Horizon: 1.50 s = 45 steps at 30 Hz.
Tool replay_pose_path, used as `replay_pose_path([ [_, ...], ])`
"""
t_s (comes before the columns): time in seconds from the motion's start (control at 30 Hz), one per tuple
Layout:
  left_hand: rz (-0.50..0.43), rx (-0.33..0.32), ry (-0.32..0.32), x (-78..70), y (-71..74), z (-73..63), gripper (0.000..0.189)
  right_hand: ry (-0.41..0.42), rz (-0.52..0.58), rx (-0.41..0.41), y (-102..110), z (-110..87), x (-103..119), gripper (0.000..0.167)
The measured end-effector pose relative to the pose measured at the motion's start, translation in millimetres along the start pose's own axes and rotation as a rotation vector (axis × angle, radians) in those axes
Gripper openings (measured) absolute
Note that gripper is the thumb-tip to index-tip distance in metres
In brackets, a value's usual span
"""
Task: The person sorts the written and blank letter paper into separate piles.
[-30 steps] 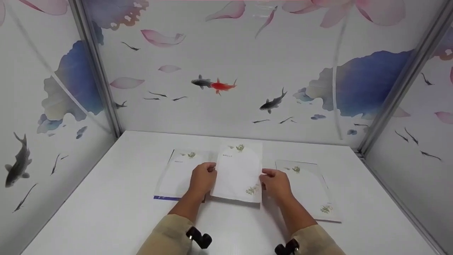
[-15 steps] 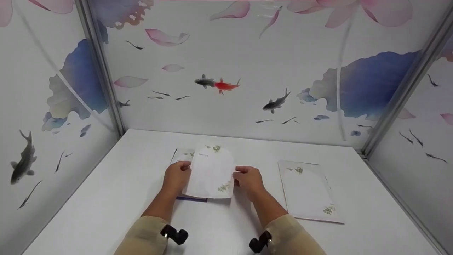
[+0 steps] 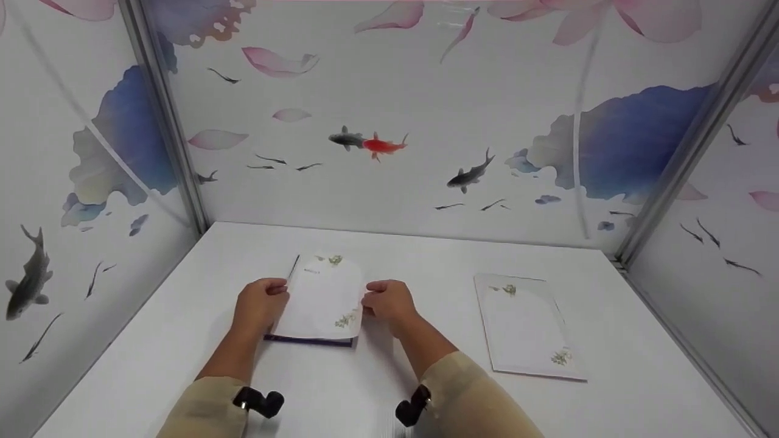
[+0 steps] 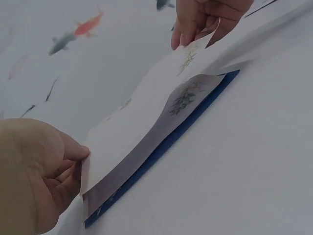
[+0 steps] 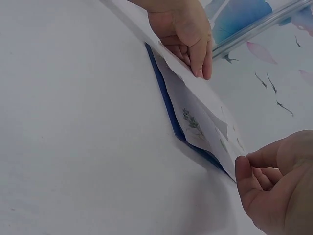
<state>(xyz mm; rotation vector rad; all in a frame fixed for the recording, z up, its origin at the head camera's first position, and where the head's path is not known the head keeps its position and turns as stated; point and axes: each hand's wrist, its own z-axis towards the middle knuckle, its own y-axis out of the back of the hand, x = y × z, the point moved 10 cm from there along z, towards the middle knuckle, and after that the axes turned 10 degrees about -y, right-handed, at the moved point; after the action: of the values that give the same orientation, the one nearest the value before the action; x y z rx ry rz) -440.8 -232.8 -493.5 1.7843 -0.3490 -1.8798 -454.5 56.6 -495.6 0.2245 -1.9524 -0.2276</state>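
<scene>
A white sheet of paper (image 3: 322,298) with printed green sprigs is held by its two side edges, just above a matching paper on a dark blue backing (image 3: 310,341). My left hand (image 3: 260,307) pinches the left edge between thumb and fingers. At the right edge, my right hand (image 3: 391,307) pinches it the same way. The left wrist view shows the held sheet bowed, with a gap over the printed lower sheet (image 4: 195,93) and the blue edge (image 4: 161,152) beneath. In the right wrist view the same gap shows between the held sheet and the lower sheet (image 5: 188,115).
A pad of similar printed paper (image 3: 529,328) lies on the white table (image 3: 426,395) to the right. White panels (image 3: 389,201) with painted fish and petals enclose the table at the back and sides, joined by metal posts (image 3: 176,146).
Both hands have carried the sheet leftward from the middle of the table and lowered it over the blue-backed paper. The right-hand pad has stayed where it was.
</scene>
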Motion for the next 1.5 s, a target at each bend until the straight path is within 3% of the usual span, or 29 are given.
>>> replay_pose_path([
  [0.2,0.029,-0.018,-0.026,9.6,12.0,2.3,0.039,-0.019,0.028,0.062,-14,0.2,-3,0.03],
  [0.53,0.114,-0.049,-0.034,12.6,16.8,3.4,0.036,-0.043,-0.028,0.062,-12,3.6,-10,0.026],
  [0.87,0.044,-0.052,0.005,8.8,15.8,1.2,0.046,-0.028,-0.013,0.091,-4,4.5,-10,0.03],
  [1.07,0.025,-0.051,-0.028,-5.1,7.0,4.2,0.047,-0.025,0.033,0.109,9,8.0,-12,0.031],
  [1.27,0.038,-0.072,-0.093,-23.3,-5.1,8.1,0.046,0.003,0.092,0.115,39,9.4,-14,0.037],
  [1.5,-0.073,-0.02,-0.089,-40.8,-41.4,7.4,0.049,0.012,0.111,0.076,89,14.3,-27,0.045],
])
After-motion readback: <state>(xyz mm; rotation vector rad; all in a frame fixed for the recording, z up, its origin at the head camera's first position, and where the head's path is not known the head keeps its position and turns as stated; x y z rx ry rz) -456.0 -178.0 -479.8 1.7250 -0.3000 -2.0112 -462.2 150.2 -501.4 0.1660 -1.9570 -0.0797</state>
